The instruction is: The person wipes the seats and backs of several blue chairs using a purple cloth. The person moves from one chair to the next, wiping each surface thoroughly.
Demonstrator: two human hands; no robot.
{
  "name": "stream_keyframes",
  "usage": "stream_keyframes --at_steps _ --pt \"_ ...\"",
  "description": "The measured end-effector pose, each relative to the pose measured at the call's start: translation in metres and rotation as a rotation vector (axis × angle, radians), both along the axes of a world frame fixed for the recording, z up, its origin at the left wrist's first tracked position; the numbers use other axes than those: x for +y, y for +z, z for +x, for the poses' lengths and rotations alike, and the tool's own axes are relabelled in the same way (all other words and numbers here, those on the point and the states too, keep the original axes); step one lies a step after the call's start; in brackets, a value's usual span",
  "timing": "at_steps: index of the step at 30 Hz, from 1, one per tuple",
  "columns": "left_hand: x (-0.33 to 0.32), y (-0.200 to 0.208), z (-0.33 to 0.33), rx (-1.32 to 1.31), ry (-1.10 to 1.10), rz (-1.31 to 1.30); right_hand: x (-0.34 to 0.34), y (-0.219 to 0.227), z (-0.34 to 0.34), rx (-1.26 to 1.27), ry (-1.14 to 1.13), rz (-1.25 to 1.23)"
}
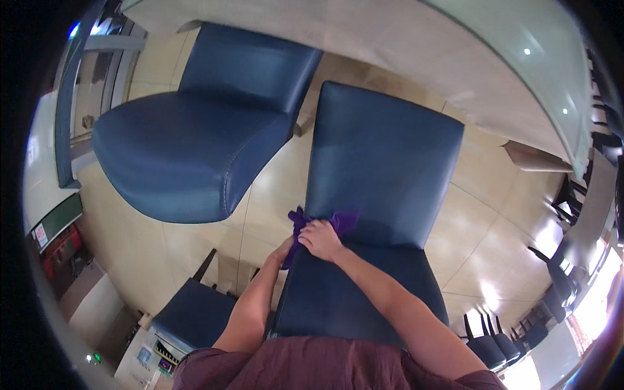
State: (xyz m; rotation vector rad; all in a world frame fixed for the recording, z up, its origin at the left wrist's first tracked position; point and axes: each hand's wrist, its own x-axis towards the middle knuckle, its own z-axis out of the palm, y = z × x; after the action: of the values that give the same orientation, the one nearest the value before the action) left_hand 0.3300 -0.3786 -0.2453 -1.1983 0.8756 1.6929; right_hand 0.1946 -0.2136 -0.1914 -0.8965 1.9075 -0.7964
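A dark blue padded chair (383,162) stands right in front of me, its backrest on the far side and its seat close to my body. A purple cloth (348,221) is bunched at the left edge, where backrest and seat meet. My right hand (320,240) presses on the cloth there, fingers curled over it. Lower and to the left, my left hand (283,251) grips the cloth's hanging part beside the chair's edge; its fingers are partly hidden.
A second blue chair (188,146) stands to the left. Beyond both chairs is a table with a pale cloth (416,45). Another dark chair (195,312) is at the lower left, and several more chairs (487,348) are at the right. The floor has beige tiles (481,214).
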Motion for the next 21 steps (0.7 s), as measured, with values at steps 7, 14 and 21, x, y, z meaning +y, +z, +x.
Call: stream_keyframes --at_steps 7,14,21 --pt "-0.001 0.112 -0.073 0.213 -0.358 -0.005 0.102 0.074 0.016 -0.043 -0.278 0.082" --pt "0.037 0.211 -0.155 0.815 -1.614 -0.278 0.159 0.194 0.003 0.165 -0.355 0.128" --pt "0.094 0.320 -0.132 1.217 -1.560 -0.599 0.208 0.266 0.000 0.559 -0.489 0.132"
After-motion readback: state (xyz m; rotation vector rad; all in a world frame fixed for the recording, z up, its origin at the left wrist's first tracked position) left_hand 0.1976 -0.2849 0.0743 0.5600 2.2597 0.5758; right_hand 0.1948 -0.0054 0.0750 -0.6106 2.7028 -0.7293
